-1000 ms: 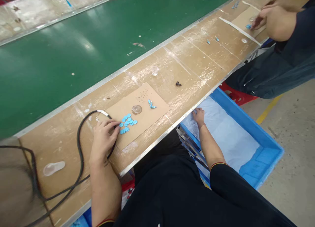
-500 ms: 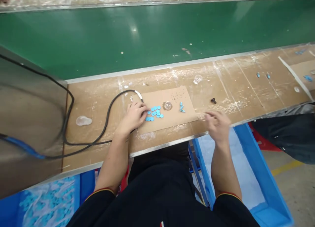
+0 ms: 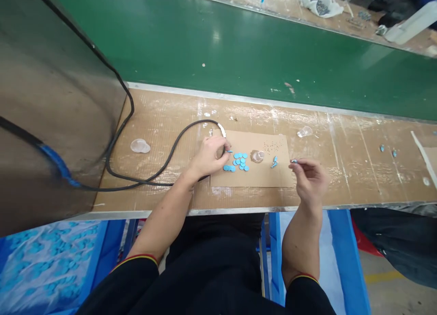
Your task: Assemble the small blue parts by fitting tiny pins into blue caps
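My left hand (image 3: pixel 212 156) is closed in a pinch over the left part of a cardboard sheet (image 3: pixel 252 180), with a thin blue disc (image 3: pixel 230 151) edge-on between thumb and finger. Right beside it lies a group of several flat blue discs (image 3: pixel 241 161). A small clear cup (image 3: pixel 261 155) stands at the middle of the sheet, with tiny brown specks (image 3: pixel 273 146) behind it. Small blue pieces (image 3: pixel 274 161) with shiny ends lie to its right. Past the sheet's right edge, my right hand (image 3: pixel 310 179) pinches a small blue piece (image 3: pixel 294 161) at its fingertips.
A black cable (image 3: pixel 170 159) loops over the bench from the metal cabinet (image 3: pixel 61 92) to my left hand. Clear plastic pieces (image 3: pixel 140 145) lie around. Below the bench edge stand blue bins (image 3: pixel 348 256). A green belt (image 3: pixel 239 55) runs behind.
The view has turned, shifting the bench rightward in the picture. A blue disc now shows in my left fingertips, and a small blue piece shows in my right fingertips.
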A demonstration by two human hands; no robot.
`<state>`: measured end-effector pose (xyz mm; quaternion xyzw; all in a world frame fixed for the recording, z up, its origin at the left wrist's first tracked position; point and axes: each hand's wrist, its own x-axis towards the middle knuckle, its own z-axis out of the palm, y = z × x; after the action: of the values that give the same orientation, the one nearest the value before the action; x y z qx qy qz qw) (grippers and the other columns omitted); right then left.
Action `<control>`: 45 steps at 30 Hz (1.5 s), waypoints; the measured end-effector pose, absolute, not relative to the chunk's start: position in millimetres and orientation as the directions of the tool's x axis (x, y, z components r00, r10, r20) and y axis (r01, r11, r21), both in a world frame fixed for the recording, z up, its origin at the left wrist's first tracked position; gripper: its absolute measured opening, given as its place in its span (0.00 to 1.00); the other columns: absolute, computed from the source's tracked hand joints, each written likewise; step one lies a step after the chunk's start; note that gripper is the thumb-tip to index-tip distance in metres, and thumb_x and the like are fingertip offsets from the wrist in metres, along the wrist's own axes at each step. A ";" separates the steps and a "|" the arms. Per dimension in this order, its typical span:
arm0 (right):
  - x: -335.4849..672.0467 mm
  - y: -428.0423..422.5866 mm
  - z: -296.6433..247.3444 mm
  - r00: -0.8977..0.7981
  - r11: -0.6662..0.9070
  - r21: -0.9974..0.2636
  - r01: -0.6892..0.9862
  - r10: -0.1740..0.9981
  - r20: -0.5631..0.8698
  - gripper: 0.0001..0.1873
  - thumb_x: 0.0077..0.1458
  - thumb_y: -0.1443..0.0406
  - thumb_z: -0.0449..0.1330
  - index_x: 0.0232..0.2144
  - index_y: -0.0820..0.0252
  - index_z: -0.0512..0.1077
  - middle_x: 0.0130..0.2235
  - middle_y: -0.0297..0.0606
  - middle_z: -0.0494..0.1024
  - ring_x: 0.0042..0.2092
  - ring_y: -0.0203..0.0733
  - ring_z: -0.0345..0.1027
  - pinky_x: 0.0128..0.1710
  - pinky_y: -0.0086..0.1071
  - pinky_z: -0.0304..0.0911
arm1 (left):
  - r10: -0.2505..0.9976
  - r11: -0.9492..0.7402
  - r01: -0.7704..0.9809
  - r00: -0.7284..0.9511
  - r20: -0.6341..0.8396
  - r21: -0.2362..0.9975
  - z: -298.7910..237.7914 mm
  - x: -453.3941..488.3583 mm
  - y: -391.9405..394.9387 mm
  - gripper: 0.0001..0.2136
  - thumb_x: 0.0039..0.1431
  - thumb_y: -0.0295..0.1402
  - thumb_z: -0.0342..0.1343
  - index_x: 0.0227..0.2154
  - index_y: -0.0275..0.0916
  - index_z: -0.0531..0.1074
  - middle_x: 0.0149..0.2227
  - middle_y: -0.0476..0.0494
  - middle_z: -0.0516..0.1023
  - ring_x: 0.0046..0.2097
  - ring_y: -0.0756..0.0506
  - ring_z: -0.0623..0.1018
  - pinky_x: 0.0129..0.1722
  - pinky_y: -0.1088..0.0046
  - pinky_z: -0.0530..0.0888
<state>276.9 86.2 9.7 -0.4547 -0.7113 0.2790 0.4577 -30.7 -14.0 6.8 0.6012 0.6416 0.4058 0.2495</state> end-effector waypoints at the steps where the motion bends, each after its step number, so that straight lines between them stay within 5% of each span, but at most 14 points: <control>1: 268.6 93.5 19.9 -0.149 0.479 -0.813 0.332 0.877 0.456 0.14 0.54 0.52 0.72 0.35 0.54 0.80 0.32 0.35 0.82 0.32 0.41 0.76 0.33 0.36 0.72 | 0.965 -0.066 0.505 -0.187 0.184 0.861 7.5 -29.4 -14.3 0.01 0.56 0.29 0.55 0.30 0.42 0.70 0.39 0.43 0.84 0.45 0.41 0.81 0.52 0.58 0.72; 5: 235.6 123.0 34.4 -0.092 0.599 -0.781 0.177 0.800 0.592 0.15 0.55 0.50 0.72 0.36 0.52 0.81 0.31 0.32 0.78 0.29 0.36 0.72 0.30 0.34 0.68 | 0.933 -0.098 0.331 -0.299 0.203 0.939 8.5 -27.8 -15.4 0.04 0.53 0.32 0.57 0.26 0.42 0.68 0.33 0.44 0.83 0.37 0.44 0.82 0.43 0.64 0.75; 13: 233.7 138.2 -15.0 0.046 0.398 -0.916 -0.044 0.917 0.396 0.22 0.47 0.47 0.76 0.34 0.53 0.77 0.27 0.28 0.75 0.26 0.32 0.65 0.28 0.29 0.65 | 0.909 -0.115 0.142 -0.384 0.162 0.983 2.0 -25.5 -15.1 0.09 0.50 0.38 0.65 0.24 0.42 0.70 0.30 0.44 0.82 0.36 0.44 0.82 0.41 0.65 0.78; 24: 241.3 137.2 -13.1 -0.133 0.469 -0.877 0.102 0.881 0.455 0.19 0.56 0.45 0.70 0.41 0.48 0.82 0.35 0.34 0.76 0.32 0.35 0.69 0.32 0.33 0.67 | 0.928 -0.061 0.029 -0.365 0.068 0.998 6.9 -15.4 -13.2 0.14 0.48 0.39 0.69 0.20 0.41 0.68 0.31 0.43 0.83 0.35 0.45 0.81 0.40 0.66 0.78; 31: 239.7 130.2 -3.3 -0.347 0.537 -0.834 0.126 0.811 0.471 0.12 0.57 0.50 0.71 0.33 0.50 0.82 0.36 0.36 0.83 0.42 0.43 0.79 0.42 0.40 0.76 | 0.922 -0.041 -0.003 -0.385 0.037 0.999 5.5 -10.5 -11.9 0.16 0.46 0.41 0.74 0.20 0.39 0.72 0.25 0.47 0.77 0.30 0.49 0.76 0.33 0.71 0.73; 41: 239.9 126.1 -10.5 -0.290 0.466 -0.867 0.179 0.867 0.406 0.09 0.53 0.57 0.75 0.35 0.51 0.84 0.36 0.35 0.87 0.37 0.45 0.84 0.38 0.41 0.83 | 0.889 -0.089 -0.353 -0.449 -0.086 0.931 1.4 -18.7 -8.4 0.21 0.47 0.45 0.76 0.38 0.42 0.76 0.32 0.49 0.82 0.30 0.50 0.80 0.36 0.70 0.80; 45: 238.6 123.0 -5.7 -0.350 0.502 -0.846 0.181 0.836 0.422 0.07 0.52 0.61 0.75 0.36 0.49 0.85 0.37 0.35 0.88 0.38 0.46 0.84 0.39 0.41 0.83 | 0.894 -0.115 -0.486 -0.430 -0.122 0.866 -3.9 -23.8 -7.3 0.18 0.47 0.41 0.78 0.37 0.43 0.78 0.37 0.48 0.85 0.34 0.51 0.82 0.41 0.71 0.81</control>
<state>238.6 123.0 -5.7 -0.3444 -0.7381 0.3608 0.4544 -23.8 -7.3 -3.9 0.2239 0.4558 0.7124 0.4844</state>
